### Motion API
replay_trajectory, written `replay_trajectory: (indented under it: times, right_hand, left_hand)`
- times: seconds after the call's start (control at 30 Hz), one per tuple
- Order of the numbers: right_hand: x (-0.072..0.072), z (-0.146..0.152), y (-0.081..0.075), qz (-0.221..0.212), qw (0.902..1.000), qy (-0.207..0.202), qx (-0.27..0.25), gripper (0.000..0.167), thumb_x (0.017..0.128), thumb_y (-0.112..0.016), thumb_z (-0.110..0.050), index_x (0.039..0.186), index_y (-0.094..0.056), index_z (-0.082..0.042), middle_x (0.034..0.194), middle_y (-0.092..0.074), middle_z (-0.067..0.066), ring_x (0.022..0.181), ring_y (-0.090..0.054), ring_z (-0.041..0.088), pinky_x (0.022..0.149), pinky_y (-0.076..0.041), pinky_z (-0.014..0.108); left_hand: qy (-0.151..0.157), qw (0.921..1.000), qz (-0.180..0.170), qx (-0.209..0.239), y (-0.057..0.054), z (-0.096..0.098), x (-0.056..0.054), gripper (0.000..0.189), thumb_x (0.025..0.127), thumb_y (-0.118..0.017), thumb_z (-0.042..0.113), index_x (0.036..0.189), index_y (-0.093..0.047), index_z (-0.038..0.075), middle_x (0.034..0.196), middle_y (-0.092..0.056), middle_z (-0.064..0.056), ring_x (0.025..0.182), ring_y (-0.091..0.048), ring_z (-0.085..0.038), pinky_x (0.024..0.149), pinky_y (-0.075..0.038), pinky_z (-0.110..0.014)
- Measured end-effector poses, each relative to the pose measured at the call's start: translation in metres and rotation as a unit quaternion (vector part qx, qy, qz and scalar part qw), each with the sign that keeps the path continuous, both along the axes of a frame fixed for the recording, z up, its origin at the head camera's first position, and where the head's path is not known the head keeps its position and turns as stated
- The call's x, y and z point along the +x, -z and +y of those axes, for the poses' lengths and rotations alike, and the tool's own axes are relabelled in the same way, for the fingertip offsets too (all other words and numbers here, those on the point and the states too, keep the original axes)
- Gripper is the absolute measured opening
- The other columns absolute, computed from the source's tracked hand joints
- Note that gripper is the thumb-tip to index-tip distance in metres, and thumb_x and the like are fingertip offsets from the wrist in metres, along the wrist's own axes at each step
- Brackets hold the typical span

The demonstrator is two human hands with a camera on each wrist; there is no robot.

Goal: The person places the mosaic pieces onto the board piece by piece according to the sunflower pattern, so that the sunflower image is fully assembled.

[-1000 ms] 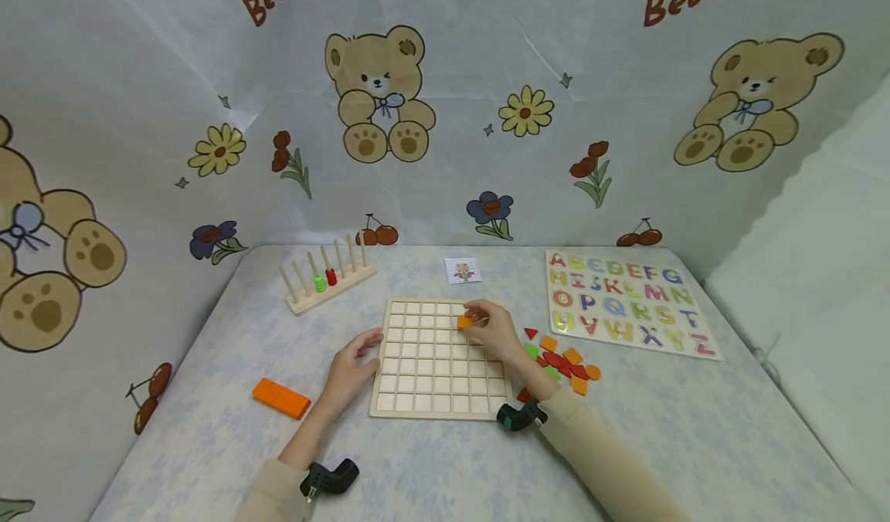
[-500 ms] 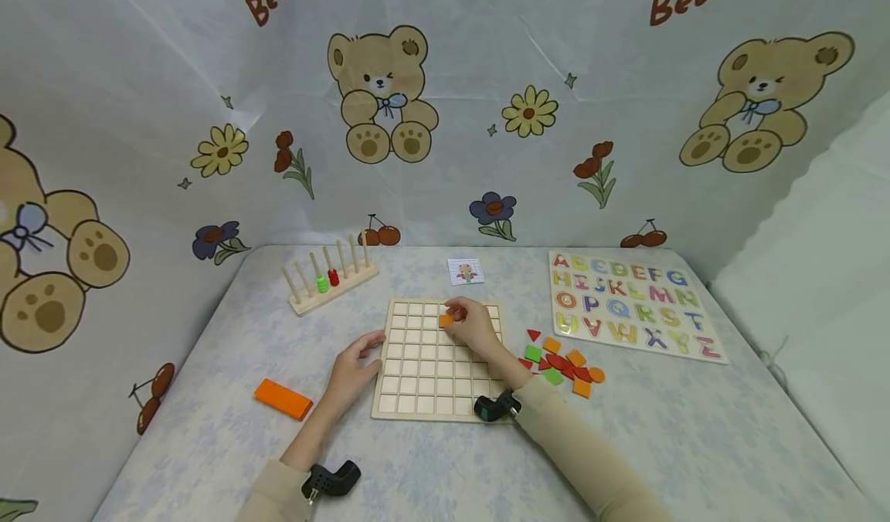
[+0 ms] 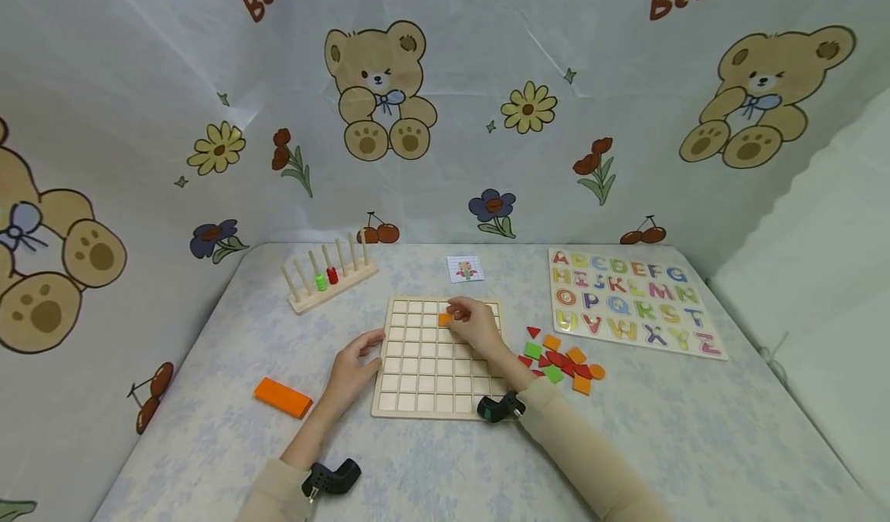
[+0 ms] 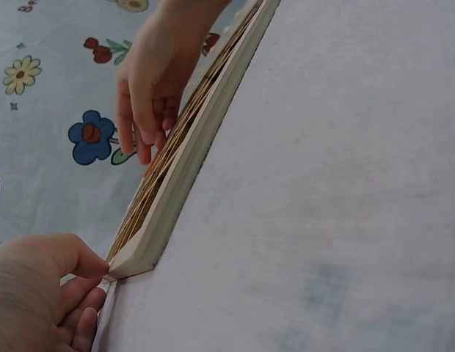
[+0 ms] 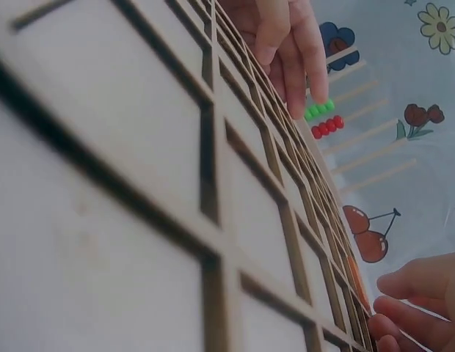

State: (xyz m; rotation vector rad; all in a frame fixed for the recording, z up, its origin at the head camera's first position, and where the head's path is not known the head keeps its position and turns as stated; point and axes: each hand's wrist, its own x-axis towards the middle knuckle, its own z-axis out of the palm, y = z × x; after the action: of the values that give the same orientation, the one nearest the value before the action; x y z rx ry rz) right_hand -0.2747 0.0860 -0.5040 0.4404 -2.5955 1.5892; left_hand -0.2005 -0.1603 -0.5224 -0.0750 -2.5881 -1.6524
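A light wooden grid board lies flat in the middle of the table. My left hand rests against its left edge, fingers loosely bent and thumb apart from them. Over the board's upper part is my right hand, its fingertips touching an orange square tile. In the right wrist view the orange tile lies level in a cell, with the right hand's fingers at its edge. The left wrist view shows the left hand at a board corner; only an orange sliver shows under the right hand.
Several red, green and orange shape tiles lie right of the board. Behind are a small pattern card, a peg rack with green and red beads, and an alphabet board. An orange block lies at the left.
My right hand has moved left across the board with the orange tile, which now lies level in an upper-row cell. The left hand has stayed at the board's edge.
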Motion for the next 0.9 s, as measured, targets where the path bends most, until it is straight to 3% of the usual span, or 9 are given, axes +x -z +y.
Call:
replay_trajectory:
  times: [0.23, 0.47, 0.63, 0.9]
  right_hand:
    - [0.010, 0.029, -0.010, 0.021, 0.9993, 0.030, -0.007, 0.030, 0.086, -0.069, 0.005, 0.117, -0.067, 0.006, 0.100, -0.071, 0.022, 0.091, -0.066, 0.034, 0.079, -0.054, 0.029]
    - [0.016, 0.083, -0.013, 0.046, 0.9963, 0.073, 0.008, 0.031, 0.084, -0.070, 0.008, 0.115, -0.067, 0.009, 0.096, -0.072, 0.024, 0.088, -0.067, 0.037, 0.074, -0.052, 0.021]
    - [0.021, 0.121, -0.013, 0.039, 0.9941, 0.096, 0.032, 0.035, 0.085, -0.070, 0.008, 0.119, -0.065, 0.010, 0.098, -0.071, 0.024, 0.090, -0.066, 0.037, 0.073, -0.050, 0.019]
    - [0.023, 0.141, -0.008, -0.003, 0.9920, 0.095, 0.082, 0.042, 0.083, -0.071, 0.007, 0.124, -0.061, 0.010, 0.101, -0.071, 0.026, 0.093, -0.067, 0.037, 0.078, -0.055, 0.033]
  left_hand:
    - [-0.004, 1.0000, 0.000, -0.004, 0.002, 0.000, -0.001, 0.051, 0.085, -0.062, -0.004, 0.135, -0.059, 0.003, 0.133, -0.064, -0.013, 0.125, -0.056, -0.029, 0.103, -0.042, -0.044]
    - [-0.002, 1.0000, -0.007, -0.007, 0.001, 0.000, -0.001, 0.050, 0.086, -0.062, -0.003, 0.136, -0.059, 0.003, 0.133, -0.064, -0.013, 0.123, -0.056, -0.028, 0.103, -0.041, -0.044]
    - [0.002, 0.9999, -0.016, -0.003, 0.000, 0.000, -0.001, 0.049, 0.087, -0.062, -0.002, 0.136, -0.058, 0.004, 0.135, -0.063, -0.012, 0.125, -0.055, -0.027, 0.104, -0.041, -0.044]
    - [0.001, 0.9998, -0.020, -0.001, 0.000, 0.000, 0.000, 0.050, 0.087, -0.062, -0.002, 0.136, -0.058, 0.003, 0.135, -0.063, -0.013, 0.127, -0.055, -0.026, 0.104, -0.041, -0.042]
